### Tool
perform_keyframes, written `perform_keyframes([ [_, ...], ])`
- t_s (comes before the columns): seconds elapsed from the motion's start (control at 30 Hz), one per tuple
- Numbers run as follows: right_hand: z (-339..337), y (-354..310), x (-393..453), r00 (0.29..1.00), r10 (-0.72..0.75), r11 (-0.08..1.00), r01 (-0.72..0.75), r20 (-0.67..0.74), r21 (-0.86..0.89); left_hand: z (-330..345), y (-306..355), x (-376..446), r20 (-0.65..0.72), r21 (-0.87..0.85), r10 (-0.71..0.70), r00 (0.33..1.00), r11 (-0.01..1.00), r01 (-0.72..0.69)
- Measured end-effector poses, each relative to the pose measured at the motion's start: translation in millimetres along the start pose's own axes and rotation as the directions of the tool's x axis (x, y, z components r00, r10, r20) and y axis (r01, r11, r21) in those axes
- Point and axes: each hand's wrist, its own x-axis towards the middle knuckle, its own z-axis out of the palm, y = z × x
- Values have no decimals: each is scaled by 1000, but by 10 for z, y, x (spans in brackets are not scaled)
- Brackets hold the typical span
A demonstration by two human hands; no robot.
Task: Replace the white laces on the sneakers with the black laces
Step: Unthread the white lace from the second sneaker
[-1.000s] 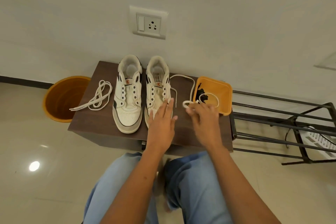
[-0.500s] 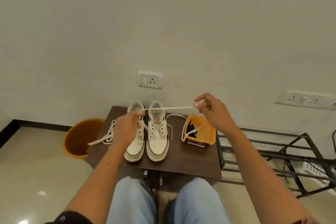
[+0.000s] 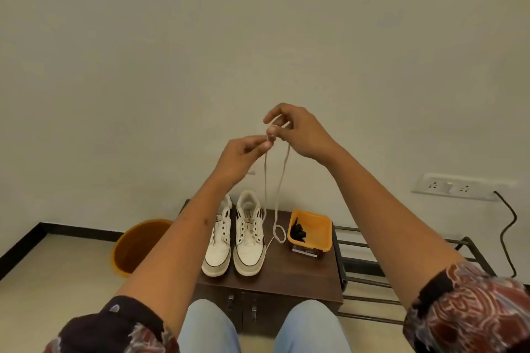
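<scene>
- High above the table (image 3: pixel 301 281), in front of the wall, both hands meet at the top of the white lace (image 3: pixel 279 180)
- Right hand (image 3: pixel 298 132) pinches the lace's upper end between thumb and fingers, the other fingers curled; left hand (image 3: pixel 243 155) reaches in from the left, its fingertips closed on the same top bit, just touching the right hand's fingers
- From that pinch the lace hangs almost straight down as two strands side by side, so its long axis is vertical, directly below the hands
- Its lower part curls into a small loop on the table between the right sneaker (image 3: pixel 249 238) and the orange tray (image 3: pixel 321 238), and a tail runs on toward that sneaker's toe
- Both sneakers stand side by side near the table's left edge, toes toward the person; the eyelets that show look empty on both, the left sneaker (image 3: pixel 219 241) half hidden by the left forearm
- Black laces (image 3: pixel 298 232) lie in the orange tray at the table's right edge, nearer the right hand than the left
- My reading: the white lace needs putting aside before the black ones are threaded, and the right hand has the shorter way down to the tray
</scene>
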Motion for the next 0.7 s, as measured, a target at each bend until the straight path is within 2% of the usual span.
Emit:
perform_keyframes([
  [0.1, -79, -126, 5, 999, -6, 1000, 5, -51, -3, 12, 156, 59, -115, 69, 85, 990, 995, -77],
  [0.3, -254, -310, -90, 984, -18, 992, 40, -179, 120, -25, -122, -63, -203, 164, -21, 979, 985, 55],
  [0.4, -274, -370, -104, 976, -33, 991, 60, -214, 119, 2, -227, -105, -178, 139, -80, 981, 985, 105],
  [0.53, -273, -446, -91, 963, -62, 990, 92, -261, 107, 48, -206, -101, -145, 121, -88, 985, 987, 106],
  [0.7, -305, -526, -72, 947, -86, 986, 125, -311, 109, 15, -289, -89, -153, 188, -143, 978, 967, 171],
])
